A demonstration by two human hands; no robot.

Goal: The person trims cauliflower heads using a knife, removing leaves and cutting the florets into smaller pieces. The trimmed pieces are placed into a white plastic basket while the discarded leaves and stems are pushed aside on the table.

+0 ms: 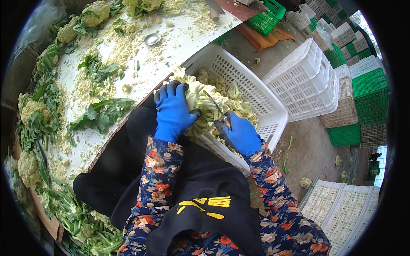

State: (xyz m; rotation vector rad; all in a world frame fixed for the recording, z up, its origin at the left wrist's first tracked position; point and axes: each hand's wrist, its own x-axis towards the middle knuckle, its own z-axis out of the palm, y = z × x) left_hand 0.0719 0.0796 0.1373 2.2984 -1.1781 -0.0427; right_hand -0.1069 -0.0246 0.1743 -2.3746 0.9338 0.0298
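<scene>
My left hand [174, 107], in a blue glove with dark fingertips, grips a cauliflower head [205, 99] whose cut stems face up. My right hand [238, 131], gloved alike, is closed on the handle of a small knife [226, 121]. The knife's thin, curved blade lies against the stems. Both hands are over the near side of a white plastic crate [275, 110], which holds many cauliflower florets [246, 110]. Part of the head is hidden under my left fingers.
Left of the crate stands a white table [141, 70] strewn with crumbs, leaves and cauliflower heads [35, 112]. A small metal dish [152, 39] lies on it. Stacked white crates [304, 80] and green crates [371, 92] stand at the right. Another white crate [339, 204] is at lower right.
</scene>
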